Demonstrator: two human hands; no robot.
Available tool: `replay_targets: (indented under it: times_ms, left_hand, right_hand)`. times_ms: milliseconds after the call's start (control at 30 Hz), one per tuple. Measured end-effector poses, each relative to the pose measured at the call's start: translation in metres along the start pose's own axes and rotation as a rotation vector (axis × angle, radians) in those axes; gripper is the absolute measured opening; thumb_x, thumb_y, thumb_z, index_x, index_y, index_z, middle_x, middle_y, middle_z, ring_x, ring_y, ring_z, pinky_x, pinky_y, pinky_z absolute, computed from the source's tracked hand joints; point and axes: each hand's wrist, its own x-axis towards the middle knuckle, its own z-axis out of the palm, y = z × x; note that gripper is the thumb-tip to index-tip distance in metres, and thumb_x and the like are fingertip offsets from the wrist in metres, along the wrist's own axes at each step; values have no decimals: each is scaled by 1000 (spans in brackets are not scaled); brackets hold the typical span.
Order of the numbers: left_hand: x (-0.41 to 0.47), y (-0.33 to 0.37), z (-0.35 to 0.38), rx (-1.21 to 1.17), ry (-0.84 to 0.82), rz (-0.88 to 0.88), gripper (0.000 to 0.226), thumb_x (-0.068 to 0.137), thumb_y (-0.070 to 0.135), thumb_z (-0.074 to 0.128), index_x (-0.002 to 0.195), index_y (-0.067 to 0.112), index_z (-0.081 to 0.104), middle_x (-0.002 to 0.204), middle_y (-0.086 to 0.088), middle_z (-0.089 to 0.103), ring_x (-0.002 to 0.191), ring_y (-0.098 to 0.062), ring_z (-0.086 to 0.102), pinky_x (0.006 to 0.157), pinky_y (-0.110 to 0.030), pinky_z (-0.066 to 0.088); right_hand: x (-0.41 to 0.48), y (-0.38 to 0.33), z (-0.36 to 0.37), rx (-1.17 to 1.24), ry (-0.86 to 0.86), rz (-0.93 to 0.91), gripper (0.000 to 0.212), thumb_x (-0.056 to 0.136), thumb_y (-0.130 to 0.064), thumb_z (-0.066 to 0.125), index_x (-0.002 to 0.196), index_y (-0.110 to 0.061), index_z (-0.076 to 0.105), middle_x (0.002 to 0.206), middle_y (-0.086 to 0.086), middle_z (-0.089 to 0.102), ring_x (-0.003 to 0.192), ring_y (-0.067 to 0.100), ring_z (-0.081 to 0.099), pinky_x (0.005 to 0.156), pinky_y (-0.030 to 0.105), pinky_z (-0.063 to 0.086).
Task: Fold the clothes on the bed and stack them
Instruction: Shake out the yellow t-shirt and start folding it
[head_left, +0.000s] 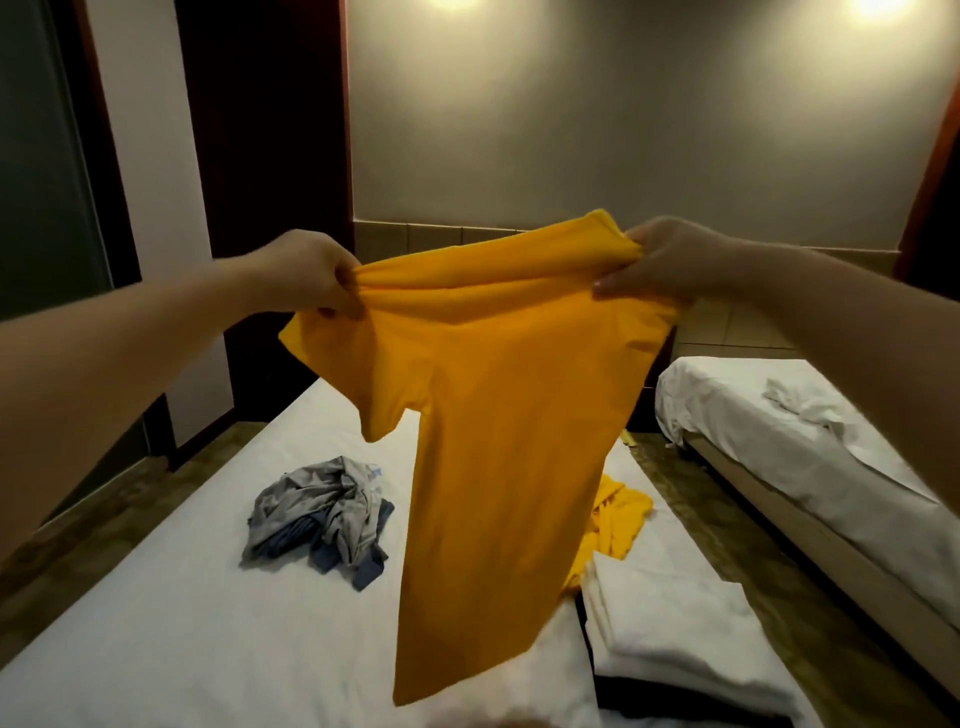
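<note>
Both arms out, both hands gripping at chest height

The left hand (306, 273) comes in from the lower left on a bare forearm, knuckles up, its fingers (340, 291) curled under and pinched tight on the shirt (498, 415) at one shoulder. The right hand (675, 260) reaches in from the right on a bare forearm, slightly higher than the left, fingers (618, 283) wrapped over bunched cloth at the other shoulder, thumb hidden behind it. The two hands are well apart, both raised above the bed
</note>
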Motion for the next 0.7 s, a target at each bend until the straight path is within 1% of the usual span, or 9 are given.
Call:
replay_targets:
  times_ms: [100,133,200,267,333,400,500,600,700]
  left_hand:
    - [3,-1,-12,4,-151,-17,28,84,13,65,111,4,61,97,-8,58,88,-21,54,90,-39,47]
    - [3,-3,-16,-23,-204,-18,25,83,13,66,107,6,62,93,-3,57,89,-21,55,88,-38,48]
    - [4,-8,-21,-147,-313,-26,22,76,19,72,94,18,61,94,0,58,90,-22,58,80,-33,50]
    - [1,-10,-25,-276,-466,-46,55,48,44,84,92,23,59,101,-1,61,90,-20,61,68,-26,56]
    - [6,-17,-24,-348,-578,-61,93,18,61,85,98,20,61,103,-1,63,94,-22,62,63,-23,57]
    - [11,-26,-15,-437,-609,-68,103,12,64,84,102,18,61,104,-2,64,94,-23,63,63,-24,57]
    - [24,-31,6,-505,-499,-135,76,40,55,86,100,16,61,106,-9,63,85,-23,63,63,-26,57]
    - [51,-28,42,-362,-313,-195,34,85,24,60,116,11,54,109,-11,57,86,-23,60,86,-40,53]
    - [81,-27,75,-345,-122,-191,23,95,19,48,116,10,51,105,-10,51,95,-28,54,94,-43,44]
  right_hand:
    - [-8,0,-12,90,-312,132,78,34,-61,84,98,-25,58,89,-8,69,75,17,69,56,26,56]
    - [-7,2,-14,103,-373,137,90,17,-63,85,96,-27,58,89,-10,70,77,17,70,56,27,57]
    - [-4,3,-16,92,-451,133,99,8,-58,87,98,-28,58,98,-7,69,86,18,68,60,29,58]
    - [1,0,-14,-5,-428,118,84,28,-52,89,100,-24,57,108,-5,66,91,19,65,67,30,59]
    - [9,0,-8,-113,-327,112,55,62,-37,79,107,-18,53,113,-1,60,93,20,60,77,31,54]
    - [21,6,-1,-140,-264,116,50,79,-26,69,123,-14,50,114,2,56,96,20,54,83,33,47]
    - [41,19,17,-109,-219,125,48,84,-24,65,128,-12,49,109,2,53,95,19,52,84,34,43]
    - [67,32,40,-197,-80,52,38,89,-23,61,124,-11,54,116,9,58,101,25,55,85,33,42]
    - [100,47,58,-311,102,-31,24,93,-26,55,112,-11,58,107,11,63,94,25,60,80,33,46]
